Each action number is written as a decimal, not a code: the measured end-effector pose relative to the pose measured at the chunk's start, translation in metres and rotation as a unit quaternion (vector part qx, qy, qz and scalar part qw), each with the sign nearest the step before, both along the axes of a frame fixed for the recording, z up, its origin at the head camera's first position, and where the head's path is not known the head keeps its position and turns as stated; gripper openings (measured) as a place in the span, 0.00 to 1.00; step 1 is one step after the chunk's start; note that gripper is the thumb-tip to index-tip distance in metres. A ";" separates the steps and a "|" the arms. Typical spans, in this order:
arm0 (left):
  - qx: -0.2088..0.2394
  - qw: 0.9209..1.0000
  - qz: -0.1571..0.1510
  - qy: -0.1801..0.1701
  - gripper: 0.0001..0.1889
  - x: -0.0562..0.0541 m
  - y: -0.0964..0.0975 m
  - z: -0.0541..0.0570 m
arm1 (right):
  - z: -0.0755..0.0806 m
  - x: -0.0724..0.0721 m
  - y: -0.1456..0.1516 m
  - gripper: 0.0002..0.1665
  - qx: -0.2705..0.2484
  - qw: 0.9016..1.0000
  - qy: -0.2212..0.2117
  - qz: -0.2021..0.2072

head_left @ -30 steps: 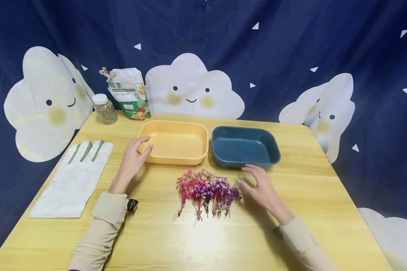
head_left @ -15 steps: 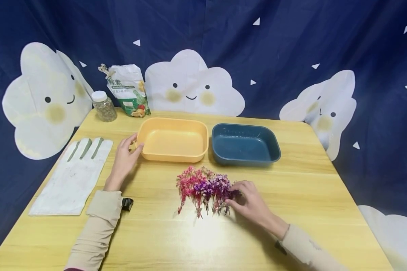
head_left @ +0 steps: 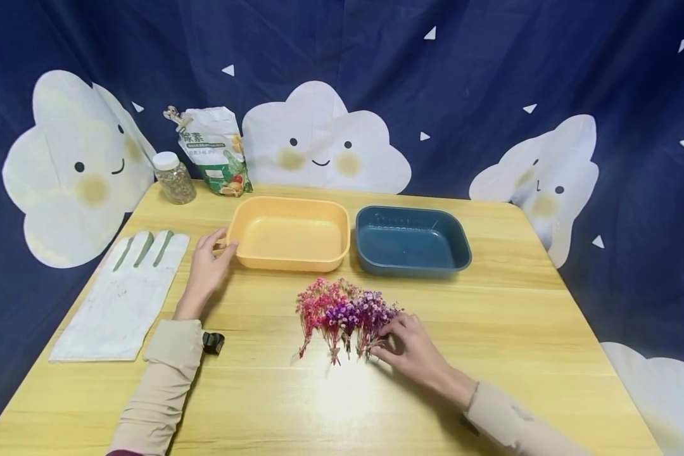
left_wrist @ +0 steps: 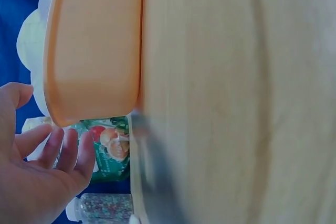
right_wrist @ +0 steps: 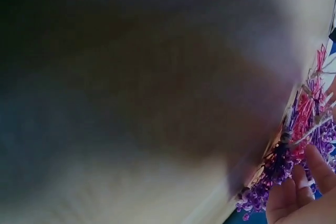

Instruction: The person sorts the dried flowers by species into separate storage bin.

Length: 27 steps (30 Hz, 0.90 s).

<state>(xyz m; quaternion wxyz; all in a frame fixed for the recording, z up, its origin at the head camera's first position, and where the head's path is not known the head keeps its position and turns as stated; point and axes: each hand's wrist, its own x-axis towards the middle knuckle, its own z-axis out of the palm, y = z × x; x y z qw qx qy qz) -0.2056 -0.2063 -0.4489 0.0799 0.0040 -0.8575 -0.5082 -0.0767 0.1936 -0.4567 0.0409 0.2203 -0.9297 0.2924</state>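
Note:
Several small bunches of dried flowers, pink point(head_left: 319, 307) and purple point(head_left: 370, 310), lie side by side mid-table. My right hand point(head_left: 413, 351) has its thumb and fingers around the stems of the rightmost purple bunch point(right_wrist: 275, 169), pinching it; its own fingers partly hide the grip. A yellow plastic basin point(head_left: 291, 263) stands behind the flowers. At its left end is my left hand point(head_left: 208, 272), fingers loosely bent, thumb by the rim. In the left wrist view, the fingers of that hand point(left_wrist: 47, 166) are at the corner of the basin point(left_wrist: 94, 51) without closing round it.
A dark blue basin point(head_left: 413, 269) stands right of the yellow one. White gloves with green stripes point(head_left: 111, 304) lie at the left. A white-capped jar point(head_left: 177, 183) and a clipped bag point(head_left: 216, 155) stand at the back left of the wooden table point(head_left: 519, 329).
My right hand has come left and down from beside the blue basin onto the rightmost purple bunch. My left hand has drawn back left to the yellow basin's end.

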 end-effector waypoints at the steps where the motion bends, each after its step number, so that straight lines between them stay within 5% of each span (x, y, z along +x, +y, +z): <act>1: 0.002 1.000 -0.001 -0.004 0.32 0.000 -0.001 -0.001 | -0.001 0.000 0.000 0.20 0.001 1.000 -0.008 -0.002; 10: 0.007 0.999 0.002 -0.035 0.33 0.000 -0.005 -0.006 | -0.005 -0.002 -0.004 0.24 -0.012 0.998 -0.067 -0.015; 27: -0.019 0.998 -0.004 -0.055 0.33 0.000 -0.006 -0.002 | -0.004 -0.004 -0.018 0.13 -0.034 0.991 -0.110 -0.066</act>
